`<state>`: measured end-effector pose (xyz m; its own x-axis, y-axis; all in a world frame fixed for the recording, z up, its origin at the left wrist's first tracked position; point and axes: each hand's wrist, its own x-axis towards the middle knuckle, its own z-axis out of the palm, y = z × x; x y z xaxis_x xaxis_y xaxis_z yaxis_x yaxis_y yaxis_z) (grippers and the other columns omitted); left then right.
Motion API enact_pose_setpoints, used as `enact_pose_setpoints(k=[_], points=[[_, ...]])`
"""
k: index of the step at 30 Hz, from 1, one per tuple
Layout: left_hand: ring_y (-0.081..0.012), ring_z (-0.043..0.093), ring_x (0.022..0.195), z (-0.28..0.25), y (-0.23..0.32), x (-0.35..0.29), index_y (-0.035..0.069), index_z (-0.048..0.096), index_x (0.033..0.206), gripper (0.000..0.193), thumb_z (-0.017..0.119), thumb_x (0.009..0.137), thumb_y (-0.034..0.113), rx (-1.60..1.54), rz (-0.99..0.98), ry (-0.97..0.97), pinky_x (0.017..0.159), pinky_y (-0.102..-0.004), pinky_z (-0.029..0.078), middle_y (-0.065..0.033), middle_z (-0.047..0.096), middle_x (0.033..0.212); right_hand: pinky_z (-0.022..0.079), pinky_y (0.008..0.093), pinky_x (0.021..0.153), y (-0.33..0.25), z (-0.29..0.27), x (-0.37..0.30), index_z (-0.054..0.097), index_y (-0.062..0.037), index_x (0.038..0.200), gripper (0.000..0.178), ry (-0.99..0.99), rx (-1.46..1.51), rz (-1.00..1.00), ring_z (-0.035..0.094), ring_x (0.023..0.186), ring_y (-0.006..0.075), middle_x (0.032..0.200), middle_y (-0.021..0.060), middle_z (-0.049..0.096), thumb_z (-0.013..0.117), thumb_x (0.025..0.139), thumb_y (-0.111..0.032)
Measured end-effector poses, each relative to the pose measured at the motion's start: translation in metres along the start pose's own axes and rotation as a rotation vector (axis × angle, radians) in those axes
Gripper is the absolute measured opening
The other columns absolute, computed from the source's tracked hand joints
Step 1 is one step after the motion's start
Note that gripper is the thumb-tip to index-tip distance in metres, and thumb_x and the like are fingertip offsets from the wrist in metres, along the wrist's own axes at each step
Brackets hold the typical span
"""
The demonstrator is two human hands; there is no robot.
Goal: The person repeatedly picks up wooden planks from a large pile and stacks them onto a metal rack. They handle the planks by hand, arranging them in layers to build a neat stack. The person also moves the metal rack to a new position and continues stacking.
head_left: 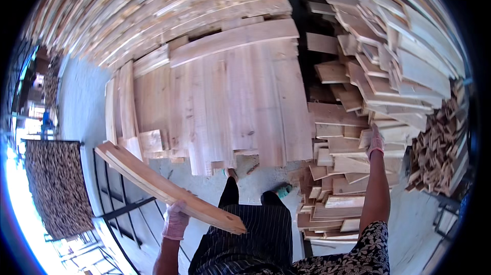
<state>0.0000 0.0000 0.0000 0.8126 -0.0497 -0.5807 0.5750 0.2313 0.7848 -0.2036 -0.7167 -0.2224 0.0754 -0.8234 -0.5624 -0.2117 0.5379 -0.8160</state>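
My left hand (176, 220), in a pale pinkish work glove, is closed around a pair of long wooden boards (163, 185) lying face to face. They slant from the left down toward my lap, above the floor. My right arm stretches out to a tall, uneven pile of short boards (345, 165) on the right. There my gloved right hand (376, 144) seems closed on the end of a wooden board (365, 138); its fingers are small and partly hidden among the wood. Ahead of me lies a wide stack of boards set side by side (230, 101), with one board (235, 39) across its far end.
A high wall of stacked boards (169, 4) rises beyond the flat stack. More loose boards (419, 65) lean at the far right, beside a heap of offcuts (434, 147). A black metal frame (123, 206) stands at my left. Wood scraps (252, 169) lie on the grey floor (204, 170) near my feet.
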Motion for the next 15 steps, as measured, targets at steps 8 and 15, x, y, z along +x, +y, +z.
enact_pose_setpoints(k=[8, 15], points=[[-0.0357, 0.060, 0.107, -0.008, -0.114, -0.020, 0.003, 0.057, 0.115, 0.049, 0.081, 0.080, 0.028, -0.501, -0.374, 0.104, 0.098, -0.0560, 0.050, -0.0158, 0.063, 0.110, 0.033, 0.0283, 0.034, -0.012, 0.020, -0.072, 0.046, -0.0246, 0.063, 0.045, 0.038, 0.312, 0.213, 0.039, 0.037, 0.0124, 0.050, -0.0061, 0.043, 0.070, 0.088, -0.053], [-0.0425, 0.057, 0.120, 0.096, -0.137, 0.060, -0.001, 0.044, 0.136, 0.066, 0.077, 0.084, 0.025, -0.716, -0.452, -0.235, 0.095, -0.0641, 0.052, -0.0218, 0.056, 0.133, 0.050, 0.0262, 0.056, -0.044, -0.078, -0.230, 0.061, -0.0324, 0.113, 0.043, 0.153, 0.270, 0.075, 0.054, 0.058, 0.0082, 0.061, -0.0072, 0.046, 0.070, 0.085, -0.064]])
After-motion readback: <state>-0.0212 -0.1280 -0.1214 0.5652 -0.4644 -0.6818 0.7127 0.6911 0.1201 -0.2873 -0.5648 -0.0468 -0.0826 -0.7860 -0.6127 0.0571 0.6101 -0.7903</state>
